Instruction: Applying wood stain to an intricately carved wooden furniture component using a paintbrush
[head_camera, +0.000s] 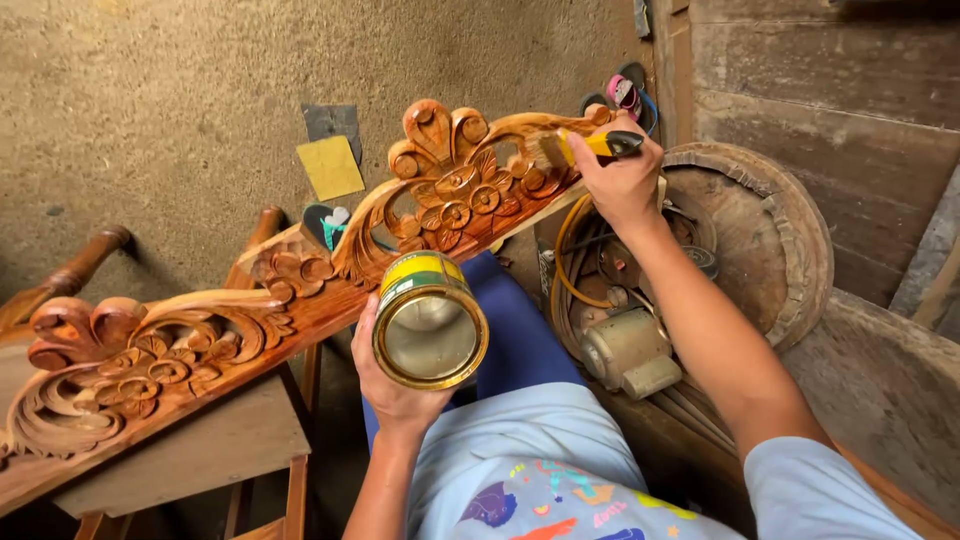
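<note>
On the carved panel (300, 290), right hand (622, 180) fingers clamp the light brush (585, 146); left hand (395, 385) fingers wrap the rigid, likely slippery open tin (430, 320) around its body.

The carved wooden panel (250, 310) glows reddish-orange, cut with scrolls and flower rosettes. The tin can (430, 320) is gold with a yellow-and-green label, and the brush (585, 147) has a yellow handle and pale bristles.

I am seeing a small wooden stool (215, 445) carrying the long carved wooden panel (200, 340), which is lying tilted across its top; beyond it, a yellow sheet (330, 167) and a grey sheet (332, 121) are resting on the rough concrete floor (160, 110)
</note>
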